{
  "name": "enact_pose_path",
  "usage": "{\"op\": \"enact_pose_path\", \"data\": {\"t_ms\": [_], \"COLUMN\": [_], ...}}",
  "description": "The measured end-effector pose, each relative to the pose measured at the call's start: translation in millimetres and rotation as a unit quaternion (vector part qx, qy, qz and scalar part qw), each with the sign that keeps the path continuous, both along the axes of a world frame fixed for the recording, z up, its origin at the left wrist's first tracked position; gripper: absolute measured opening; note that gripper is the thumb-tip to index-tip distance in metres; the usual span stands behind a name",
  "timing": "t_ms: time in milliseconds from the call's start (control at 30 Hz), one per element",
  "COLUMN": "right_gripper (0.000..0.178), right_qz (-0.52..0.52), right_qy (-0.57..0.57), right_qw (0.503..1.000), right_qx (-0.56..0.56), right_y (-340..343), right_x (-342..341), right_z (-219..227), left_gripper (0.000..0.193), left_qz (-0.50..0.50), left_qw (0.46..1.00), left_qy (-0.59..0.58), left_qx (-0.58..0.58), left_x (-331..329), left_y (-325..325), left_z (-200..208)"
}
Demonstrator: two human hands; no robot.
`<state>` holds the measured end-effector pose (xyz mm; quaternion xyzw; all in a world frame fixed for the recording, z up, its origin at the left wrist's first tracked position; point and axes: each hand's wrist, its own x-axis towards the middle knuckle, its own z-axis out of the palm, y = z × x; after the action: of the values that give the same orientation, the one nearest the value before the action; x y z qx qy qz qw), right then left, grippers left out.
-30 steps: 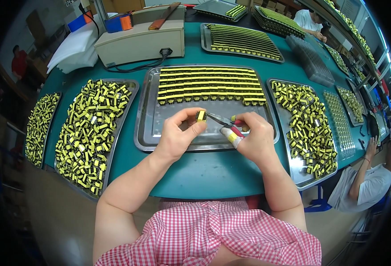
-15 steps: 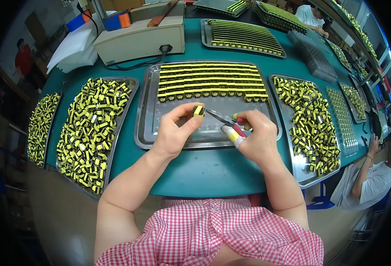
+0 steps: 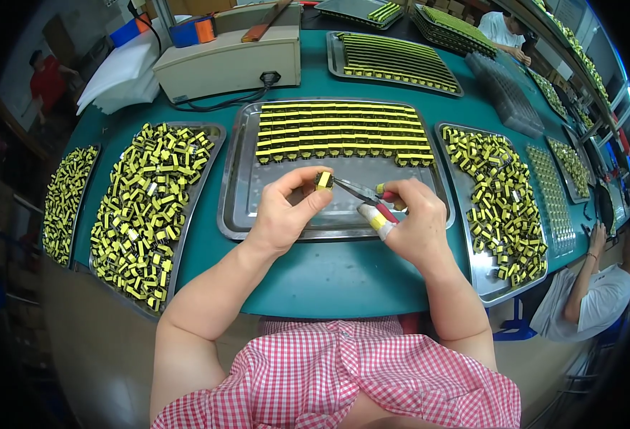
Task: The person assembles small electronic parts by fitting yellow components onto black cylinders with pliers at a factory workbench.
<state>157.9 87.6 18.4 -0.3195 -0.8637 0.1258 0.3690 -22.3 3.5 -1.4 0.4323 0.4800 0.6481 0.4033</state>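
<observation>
Between thumb and fingertips, my left hand (image 3: 285,211) pinches a small transformer (image 3: 323,180), black with a yellow tape band. My right hand (image 3: 416,218) is closed around red-handled pliers (image 3: 361,191), whose jaw tips reach the transformer's right side. Whether the jaws grip a pin is too small to tell. White and yellow wrapping covers a finger of my right hand. Both hands are above the near part of a metal tray (image 3: 247,230). In that tray's far part stand neat rows of transformers (image 3: 343,132), the nearest row having a gap toward its right.
Heaped loose transformers fill a tray on the left (image 3: 150,207) and another on the right (image 3: 497,200). Behind stand a beige machine (image 3: 229,68) with a black cord and a tray of rows (image 3: 394,63). A co-worker (image 3: 590,293) sits at the right.
The transformer and the plier tips have shifted very slightly to the right. Both hands keep their grips. At the far left, a person in red has moved.
</observation>
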Motion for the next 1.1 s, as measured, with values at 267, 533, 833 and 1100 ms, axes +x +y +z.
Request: {"op": "enact_pose_path", "data": {"t_ms": [267, 533, 833, 1100], "right_gripper": [0.032, 0.028, 0.026, 0.028], "right_qz": [0.003, -0.011, -0.015, -0.004], "right_qy": [-0.010, -0.015, -0.012, -0.037], "right_qw": [1.000, 1.000, 1.000, 0.999], "right_qx": [0.009, 0.000, 0.017, 0.026], "right_y": [-0.7, -1.0, -0.7, 0.0], "right_x": [1.5, 1.6, 3.5, 7.7], "right_z": [0.0, 0.7, 3.0, 5.9], "left_gripper": [0.030, 0.030, 0.030, 0.027], "left_qz": [0.015, 0.019, 0.021, 0.032], "left_qw": [0.999, 0.996, 0.992, 0.987], "left_qy": [0.045, 0.079, 0.123, 0.156], "left_qx": [0.024, 0.024, 0.019, 0.032], "left_x": [1.1, 0.7, -0.2, -0.1], "left_y": [0.4, 0.6, 0.3, 1.3], "left_z": [-1.6, -0.5, 1.6, -2.2]}}
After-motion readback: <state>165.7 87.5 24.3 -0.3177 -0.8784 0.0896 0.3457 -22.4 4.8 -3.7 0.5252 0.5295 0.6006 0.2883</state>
